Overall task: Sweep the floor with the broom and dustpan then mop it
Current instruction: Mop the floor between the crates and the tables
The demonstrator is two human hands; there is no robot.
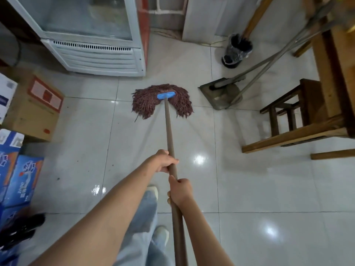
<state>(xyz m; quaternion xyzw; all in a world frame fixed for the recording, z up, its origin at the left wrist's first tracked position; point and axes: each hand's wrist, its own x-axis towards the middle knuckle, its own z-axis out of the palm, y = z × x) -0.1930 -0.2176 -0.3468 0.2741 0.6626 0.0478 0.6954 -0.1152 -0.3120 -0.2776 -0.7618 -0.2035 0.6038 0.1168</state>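
A mop with a brown string head (148,102) and a blue clamp (166,95) lies spread on the white tiled floor (269,189) in front of me. Its brown handle (169,135) runs back toward me. My left hand (165,161) grips the handle higher up the shaft. My right hand (179,191) grips it just below, nearer my body. A grey dustpan (221,93) sits on the floor to the right of the mop head, with the broom's long handle (269,62) leaning over it.
A glass-door cooler (92,35) stands at the back left. Cardboard boxes (32,110) and blue cartons (21,179) line the left side. A wooden stool (294,106) and table frame (326,93) fill the right. A small black bin (237,50) stands at the back.
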